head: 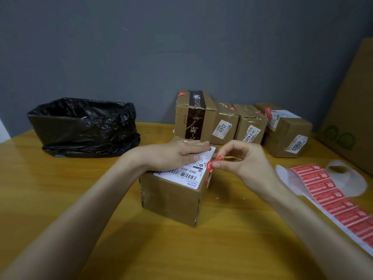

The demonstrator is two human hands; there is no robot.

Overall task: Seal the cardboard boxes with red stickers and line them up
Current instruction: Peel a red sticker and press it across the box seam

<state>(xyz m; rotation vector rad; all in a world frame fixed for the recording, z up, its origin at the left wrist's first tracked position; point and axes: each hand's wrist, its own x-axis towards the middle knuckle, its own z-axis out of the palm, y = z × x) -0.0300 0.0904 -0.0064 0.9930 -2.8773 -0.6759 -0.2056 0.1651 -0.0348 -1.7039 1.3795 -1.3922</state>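
Pressing sticker (212, 165) (red) onto box (171, 197).

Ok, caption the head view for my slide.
Left hand steadies a cardboard box while the right hand applies a red sticker.

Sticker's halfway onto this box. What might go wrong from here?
1. The sticker is curled between the right hand's fingers; it may crease or stick to itself before lying flat over the box edge.
2. It sits beside the white label and might cover its barcode.
3. The left hand only rests flat on top, so the box might slide when pressed.
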